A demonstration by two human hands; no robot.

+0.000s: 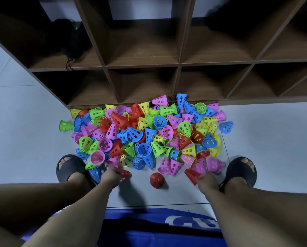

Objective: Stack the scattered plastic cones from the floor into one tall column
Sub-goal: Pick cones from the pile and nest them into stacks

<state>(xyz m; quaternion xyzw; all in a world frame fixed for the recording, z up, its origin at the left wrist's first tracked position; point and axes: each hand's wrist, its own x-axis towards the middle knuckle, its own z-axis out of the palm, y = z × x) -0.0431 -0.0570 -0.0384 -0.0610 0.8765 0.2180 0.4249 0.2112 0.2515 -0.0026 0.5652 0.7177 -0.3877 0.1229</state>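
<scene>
Here, red cone (191, 176) between right fingers (202, 176).

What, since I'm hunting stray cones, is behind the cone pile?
A brown cubby shelf stands directly behind the pile. The cones against its base hide anything lying there.

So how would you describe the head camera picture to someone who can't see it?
Looking down, a person's left hand holds one red cone and the right hand another red cone, beside a heap of colourful plastic cones on the floor. A third red cone sits between the hands; wooden shelves stand behind.
</scene>
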